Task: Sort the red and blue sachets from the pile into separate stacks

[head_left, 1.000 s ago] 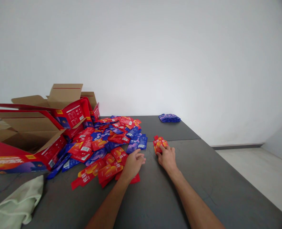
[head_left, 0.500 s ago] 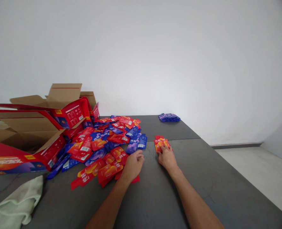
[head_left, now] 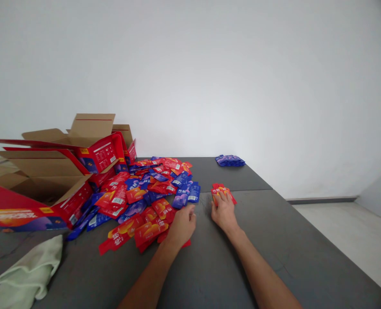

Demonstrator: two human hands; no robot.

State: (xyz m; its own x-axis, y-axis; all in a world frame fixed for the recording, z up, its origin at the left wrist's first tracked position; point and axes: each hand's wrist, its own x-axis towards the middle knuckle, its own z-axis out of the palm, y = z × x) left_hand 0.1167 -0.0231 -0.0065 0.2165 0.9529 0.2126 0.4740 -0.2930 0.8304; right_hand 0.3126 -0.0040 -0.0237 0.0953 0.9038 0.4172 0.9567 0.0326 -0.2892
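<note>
the person is sorting loose sachets by colour on the grey tabletop (head_left: 274,240). the right hand (head_left: 224,211) is lying flat, fingers spread and closed on nothing, pressing down on a small stack of red sachets (head_left: 223,192) set apart to the right of the main heap. the left hand (head_left: 182,224) is resting loosely curled at the near edge of the mixed pile of red and blue sachets (head_left: 145,193), touching a red sachet beneath it; whether it is actually pinching one cannot be told. a stack of blue sachets (head_left: 229,160) is sitting well apart at the far edge of the tabletop. opened cartons (head_left: 49,171) are standing at the left, and a pale cloth (head_left: 26,274) is lying near the front left.

judgement: the red stack is being squared up. the next move is calling for the left hand to be lifting one red sachet clear of the pile without dragging blue ones along.
</note>
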